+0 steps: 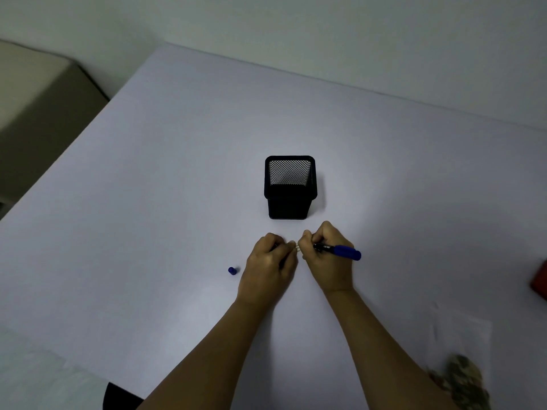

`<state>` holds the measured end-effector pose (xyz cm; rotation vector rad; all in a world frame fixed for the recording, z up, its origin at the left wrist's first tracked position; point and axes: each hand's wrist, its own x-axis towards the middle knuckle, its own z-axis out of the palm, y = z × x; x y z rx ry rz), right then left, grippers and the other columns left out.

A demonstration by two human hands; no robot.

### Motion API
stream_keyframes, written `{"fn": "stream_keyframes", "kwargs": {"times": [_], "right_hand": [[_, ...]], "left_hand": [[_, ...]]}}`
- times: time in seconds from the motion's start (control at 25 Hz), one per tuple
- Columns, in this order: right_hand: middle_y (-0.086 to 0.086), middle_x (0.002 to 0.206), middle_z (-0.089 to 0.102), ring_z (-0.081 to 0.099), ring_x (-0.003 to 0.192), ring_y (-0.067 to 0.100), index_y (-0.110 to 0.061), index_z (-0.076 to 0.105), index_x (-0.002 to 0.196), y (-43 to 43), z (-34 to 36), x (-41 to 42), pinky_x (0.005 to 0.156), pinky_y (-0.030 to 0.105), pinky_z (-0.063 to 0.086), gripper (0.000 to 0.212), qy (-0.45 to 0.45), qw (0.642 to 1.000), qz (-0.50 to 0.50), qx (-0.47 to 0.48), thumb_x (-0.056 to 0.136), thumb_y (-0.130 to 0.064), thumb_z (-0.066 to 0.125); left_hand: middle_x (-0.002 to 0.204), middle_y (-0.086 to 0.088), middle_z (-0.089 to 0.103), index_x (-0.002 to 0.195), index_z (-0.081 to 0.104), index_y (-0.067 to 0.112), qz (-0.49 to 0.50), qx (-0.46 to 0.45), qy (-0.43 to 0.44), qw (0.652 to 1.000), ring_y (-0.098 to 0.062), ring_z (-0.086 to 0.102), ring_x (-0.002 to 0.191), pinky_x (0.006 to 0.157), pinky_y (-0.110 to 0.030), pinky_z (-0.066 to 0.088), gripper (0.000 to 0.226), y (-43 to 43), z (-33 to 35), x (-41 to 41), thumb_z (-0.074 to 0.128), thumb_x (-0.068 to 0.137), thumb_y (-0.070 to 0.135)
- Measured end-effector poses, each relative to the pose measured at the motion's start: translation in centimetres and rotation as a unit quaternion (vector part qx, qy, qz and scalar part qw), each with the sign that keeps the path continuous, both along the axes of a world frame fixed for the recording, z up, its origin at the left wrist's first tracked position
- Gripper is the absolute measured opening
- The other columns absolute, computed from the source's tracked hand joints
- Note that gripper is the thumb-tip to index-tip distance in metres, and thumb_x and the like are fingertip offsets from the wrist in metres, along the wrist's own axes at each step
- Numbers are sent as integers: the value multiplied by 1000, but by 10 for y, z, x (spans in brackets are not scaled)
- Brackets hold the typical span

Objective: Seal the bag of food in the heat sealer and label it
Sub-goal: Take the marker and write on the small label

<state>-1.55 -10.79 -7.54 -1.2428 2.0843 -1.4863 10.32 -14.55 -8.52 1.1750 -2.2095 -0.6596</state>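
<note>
One marker (337,250) lies crosswise, tip seemingly leftward, in right hand (327,255).

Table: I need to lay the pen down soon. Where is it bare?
Bare: the table left of the holder, beyond the cap; also right of the holder, up to the red thing. Crowded: before the holder, where both hands meet; near-right, the bag.
</note>
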Motion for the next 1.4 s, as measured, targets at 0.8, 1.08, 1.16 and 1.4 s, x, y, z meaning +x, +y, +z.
{"fn": "stream_keyframes", "kwargs": {"times": [0.8,1.08,1.16,1.4], "right_hand": [[15,54,53,40,48,8,1,47,62,0,-2,0,50,5,38,25,21,1000,-14,-7,80,-8,62],[15,53,50,35,49,9,1,46,60,0,-3,0,53,1,37,26,32,999,-21,-16,79,-6,62],[14,53,49,35,51,9,1,46,60,0,-4,0,53,1,36,26,32,999,-22,-21,79,-5,62],[13,53,48,38,59,7,-1,44,60,0,-9,0,55,1,37,29,49,998,-17,-37,82,-12,60]], "left_hand": [[81,-8,63,86,73,4,-4,-6,-6,1000,-15,57,71,68,-13,41,17,0,-3,0,62,85,17],[80,-8,62,85,72,3,-4,-3,-4,1000,-15,56,71,68,-13,40,16,0,-3,0,63,85,16],[81,-8,62,85,72,3,-3,-1,-5,1000,-15,57,71,67,-14,41,17,0,-3,0,63,85,16],[82,-7,63,86,73,4,-2,-4,-6,1000,-14,57,72,70,-10,39,29,0,-2,0,53,89,25]]}}
